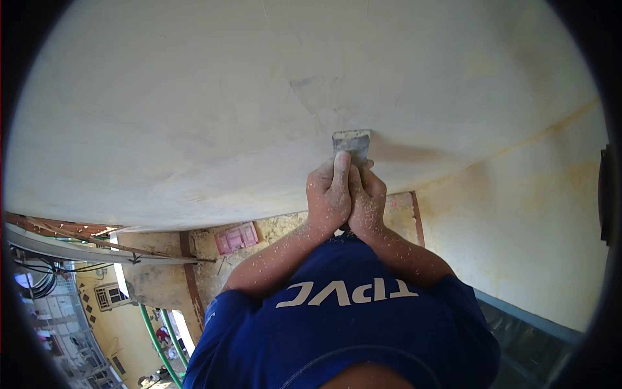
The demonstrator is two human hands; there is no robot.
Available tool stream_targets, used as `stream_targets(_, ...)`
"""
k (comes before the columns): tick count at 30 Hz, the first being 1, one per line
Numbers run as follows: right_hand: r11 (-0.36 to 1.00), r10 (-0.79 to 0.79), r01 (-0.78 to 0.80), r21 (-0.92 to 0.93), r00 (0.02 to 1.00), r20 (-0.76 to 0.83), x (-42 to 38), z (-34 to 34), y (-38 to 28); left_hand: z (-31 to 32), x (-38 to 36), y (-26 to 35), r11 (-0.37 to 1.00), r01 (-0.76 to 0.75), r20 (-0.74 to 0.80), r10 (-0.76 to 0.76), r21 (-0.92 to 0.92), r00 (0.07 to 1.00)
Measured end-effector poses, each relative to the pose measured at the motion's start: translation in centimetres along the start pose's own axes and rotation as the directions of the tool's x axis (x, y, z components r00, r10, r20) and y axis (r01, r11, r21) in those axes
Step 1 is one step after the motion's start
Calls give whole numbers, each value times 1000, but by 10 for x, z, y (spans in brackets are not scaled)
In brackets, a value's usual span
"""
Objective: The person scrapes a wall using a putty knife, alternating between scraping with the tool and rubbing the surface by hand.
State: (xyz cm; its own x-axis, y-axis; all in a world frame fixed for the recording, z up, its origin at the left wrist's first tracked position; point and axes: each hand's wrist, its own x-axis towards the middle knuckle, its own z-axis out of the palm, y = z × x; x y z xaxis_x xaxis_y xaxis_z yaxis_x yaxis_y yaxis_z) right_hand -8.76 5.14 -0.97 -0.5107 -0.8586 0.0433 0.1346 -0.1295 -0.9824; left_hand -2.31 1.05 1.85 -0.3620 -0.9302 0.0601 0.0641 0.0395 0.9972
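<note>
My left hand (326, 194) and my right hand (369, 198) are pressed together around the handle of a putty knife (352, 141). My left thumb lies straight up along the tool, and the handle itself is hidden by my fingers. Pale filler coats the far edge of the grey blade, which is against or very close to a broad whitish plastered surface (194, 117). Above the blade, a darker triangular patch and fine scratch lines mark the plaster. Pale crumbs speckle both hands and forearms.
A yellowish stained wall (518, 214) meets the plaster along an orange-brown line at right. Lower left are a pink panel (236, 238), a thin pole (136, 247), green poles (157, 343) and coiled dark cables (40, 280). A dark object (606, 194) stands at the right edge.
</note>
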Motion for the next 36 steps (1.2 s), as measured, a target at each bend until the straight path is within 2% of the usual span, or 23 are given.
stream_targets(3, 1000, -6, 4, 20, 996, 93, 5, -1, 2, 0, 5, -3, 999, -39, 11, 40, -22, 999)
stream_targets(5, 997, -46, 39, -73, 995, -85, -2, 2, 29, -1, -3, -29, 991, -35, 11, 34, 131, 999)
stream_targets(7, 999, -34, 32, -30, 997, -74, -1, 1, 16, 0, 0, -19, 996, -22, 0, 22, 82, 1000)
stream_targets(9, 996, 15, -20, 84, 998, 54, 5, -5, 3, 0, 4, 8, 999, 28, 62, -30, 25, 998)
stream_targets(10, 990, 43, -51, 132, 997, 65, 8, -5, 0, 1, 7, 3, 999, -1, 53, -1, 38, 999)
stream_targets(11, 990, 38, -46, 133, 997, 66, 4, -5, 8, 2, 3, -5, 999, -7, 54, 5, 38, 999)
stream_targets(13, 999, -13, 11, -32, 997, -71, 1, -1, 22, 3, -1, -22, 995, -14, 22, 12, 101, 1000)
stream_targets(14, 997, -21, 29, 75, 994, -105, -2, 3, 19, 3, -1, -28, 992, -71, 18, 69, 102, 997)
stream_targets(15, 997, -12, 21, 76, 994, -111, 1, 2, 11, 3, 2, -21, 993, -62, 22, 60, 105, 998)
stream_targets(17, 987, 9, -12, 162, 1000, 23, 5, -3, 1, 4, 5, 1, 1000, -7, 57, 7, 8, 998)
stream_targets(18, 991, 8, -12, 132, 1000, 28, 7, -4, -1, 6, 7, 1, 999, -38, 47, 37, 21, 998)
stream_targets(20, 996, -4, 4, 89, 1000, 3, 4, -8, 27, 6, 4, -20, 998, -30, 28, 28, 52, 999)
stream_targets(22, 1000, 11, -11, 2, 1000, -27, 3, -6, 22, 8, 1, -16, 998, 8, -5, -8, 66, 1000)
stream_targets(25, 994, 61, -60, 92, 998, -6, 3, -7, 9, 6, 2, -2, 998, 30, 40, -32, 54, 999)
stream_targets(29, 998, 23, -21, 59, 999, -46, 6, -7, 22, 9, 4, -19, 1000, 13, 6, -13, 23, 1000)
stream_targets(32, 996, 79, -78, 47, 996, -33, 3, -8, 18, 8, 2, -13, 998, 21, 15, -22, 63, 1000)
stream_targets(34, 984, 64, -65, 163, 998, 16, 6, -8, 4, 9, 6, -4, 1000, 15, 24, -15, 10, 1000)
stream_targets(36, 991, 44, -42, 125, 999, -12, 3, -5, 18, 10, 1, -16, 999, 18, 5, -19, 32, 1000)
